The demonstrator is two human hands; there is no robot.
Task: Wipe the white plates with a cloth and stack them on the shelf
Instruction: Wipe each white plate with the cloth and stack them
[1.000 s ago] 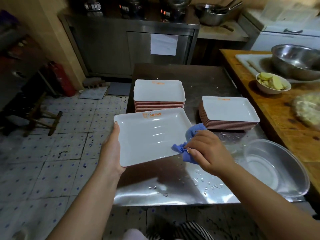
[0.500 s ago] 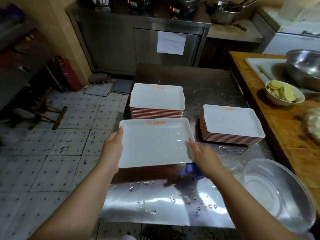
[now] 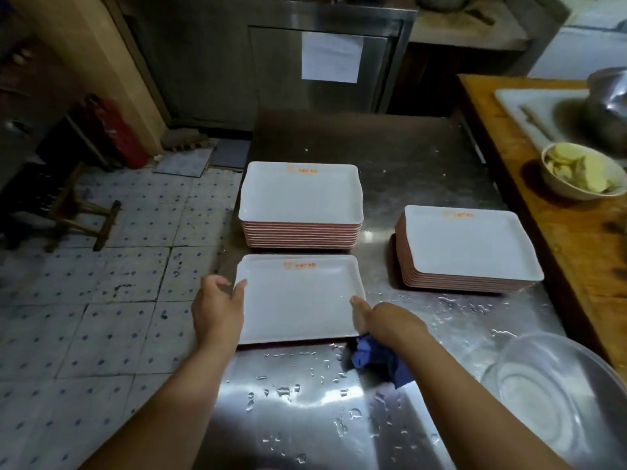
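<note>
Plates sit in two stacks on the wet steel table (image 3: pixel 424 157): a taller left stack (image 3: pixel 300 201) at the far side and a lower right stack (image 3: pixel 470 245). Just in front of the left stack, a single plate (image 3: pixel 298 300) is held level by both of its short edges. The left hand (image 3: pixel 217 307) grips the left rim, thumb on top and fingers curled beneath. The right hand (image 3: pixel 376 320) pinches the right rim with its thumb while a blue cloth (image 3: pixel 376 361) stays bunched under the palm. The plate looks wiped, so stacking seems next. Lifting it flat, squaring its corners over the left stack and lowering it gently should prevent chipping. Keeping the damp cloth off the clean face matters too.
</note>
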